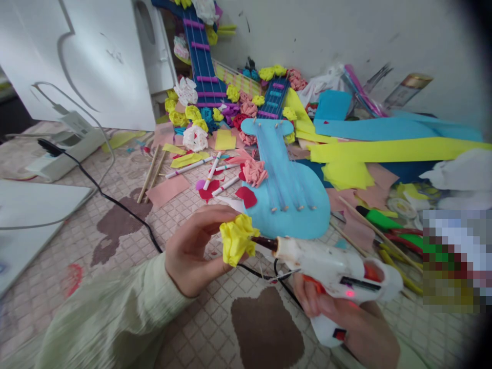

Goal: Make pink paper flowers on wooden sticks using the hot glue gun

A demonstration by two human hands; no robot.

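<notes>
Pinched between thumb and fingertips of the left hand (190,251), a yellow crumpled-paper flower (237,238) sits mid-scene, just near of the light-blue guitar cutout (286,197). Wrapped around the handle of a white glue gun (334,269), the right hand (346,318) has a finger at the orange trigger, and the dark nozzle (265,242) touches the flower's right side. Paper this thin likely weighs almost nothing and crushes easily, so a light hold on its left, away from the hot tip, seems safest. White marker pens (213,171) and a pink paper flower (253,172) lie farther back.
</notes>
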